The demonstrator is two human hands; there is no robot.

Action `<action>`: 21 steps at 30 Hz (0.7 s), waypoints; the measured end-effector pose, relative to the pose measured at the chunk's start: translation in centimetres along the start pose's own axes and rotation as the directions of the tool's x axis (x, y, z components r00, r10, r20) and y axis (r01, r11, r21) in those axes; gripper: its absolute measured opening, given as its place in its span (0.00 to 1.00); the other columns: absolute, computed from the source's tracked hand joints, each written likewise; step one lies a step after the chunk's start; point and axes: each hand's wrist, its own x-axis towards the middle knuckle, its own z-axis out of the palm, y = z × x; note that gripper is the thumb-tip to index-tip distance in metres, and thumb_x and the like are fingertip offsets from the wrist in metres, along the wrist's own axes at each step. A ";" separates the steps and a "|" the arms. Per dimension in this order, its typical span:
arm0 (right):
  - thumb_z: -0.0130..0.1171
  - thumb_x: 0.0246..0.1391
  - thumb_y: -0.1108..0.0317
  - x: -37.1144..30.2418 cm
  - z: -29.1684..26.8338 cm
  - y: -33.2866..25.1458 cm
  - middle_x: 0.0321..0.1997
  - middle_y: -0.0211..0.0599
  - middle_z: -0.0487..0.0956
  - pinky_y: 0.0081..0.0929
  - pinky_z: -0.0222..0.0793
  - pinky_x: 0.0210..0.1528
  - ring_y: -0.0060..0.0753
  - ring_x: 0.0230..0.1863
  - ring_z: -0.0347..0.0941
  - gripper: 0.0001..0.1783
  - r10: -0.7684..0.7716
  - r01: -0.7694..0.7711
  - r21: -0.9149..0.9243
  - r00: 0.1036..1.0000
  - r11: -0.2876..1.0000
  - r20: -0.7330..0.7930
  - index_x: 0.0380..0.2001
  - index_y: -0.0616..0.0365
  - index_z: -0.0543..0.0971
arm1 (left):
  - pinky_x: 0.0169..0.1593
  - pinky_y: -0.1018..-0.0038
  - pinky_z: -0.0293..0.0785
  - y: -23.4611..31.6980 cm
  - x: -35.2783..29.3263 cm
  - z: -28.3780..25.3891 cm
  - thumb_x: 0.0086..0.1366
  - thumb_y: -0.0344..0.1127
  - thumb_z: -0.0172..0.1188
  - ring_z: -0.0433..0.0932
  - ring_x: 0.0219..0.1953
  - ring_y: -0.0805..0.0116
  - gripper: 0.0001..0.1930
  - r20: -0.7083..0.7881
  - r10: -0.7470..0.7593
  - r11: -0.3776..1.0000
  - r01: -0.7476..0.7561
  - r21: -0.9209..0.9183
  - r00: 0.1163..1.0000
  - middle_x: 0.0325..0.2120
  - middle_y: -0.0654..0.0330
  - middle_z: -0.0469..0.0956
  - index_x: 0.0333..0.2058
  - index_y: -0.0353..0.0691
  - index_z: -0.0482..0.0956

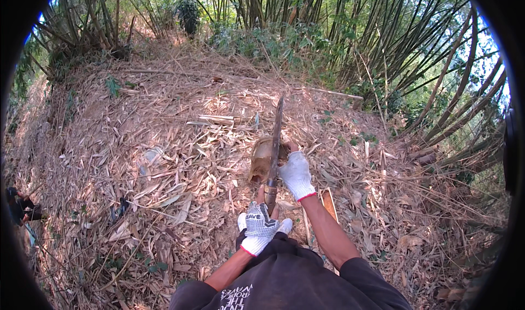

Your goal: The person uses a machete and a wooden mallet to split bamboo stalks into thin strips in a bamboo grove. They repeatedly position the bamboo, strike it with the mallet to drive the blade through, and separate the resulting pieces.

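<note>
My left hand (261, 226), in a white fingerless glove with dark dots, is wrapped round the handle of a long machete (276, 129). Its dark, narrow blade points away from me, over a curled, tan-brown dry bamboo sheath (260, 159). Also gloved in white, my right hand (296, 173) is closed at the right side of the blade and grips the sheath's edge. Bare fingertips show at the far end of that glove. The blade hides part of the sheath, and whether its edge touches the sheath I cannot tell.
Dry bamboo leaves (180, 162) cover the sloping ground. A long tan sheath piece (328, 205) lies beside my right forearm, and split pale pieces (217, 119) lie farther off. Bamboo clumps (290, 9) stand behind. Another person (24, 206) is at the far left edge.
</note>
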 end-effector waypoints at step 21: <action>0.67 0.44 0.64 -0.1 -0.6 0.2 0.43 0.52 0.79 0.45 0.72 0.46 0.56 0.45 0.76 0.29 0.037 -0.038 -0.010 0.999 0.999 -0.031 0.50 0.54 0.69 | 0.45 0.54 0.70 0.3 0.1 0.6 0.58 0.36 0.58 0.75 0.43 0.41 0.39 0.024 -0.002 0.999 0.003 -0.038 1.000 0.42 0.36 0.73 0.66 0.35 0.49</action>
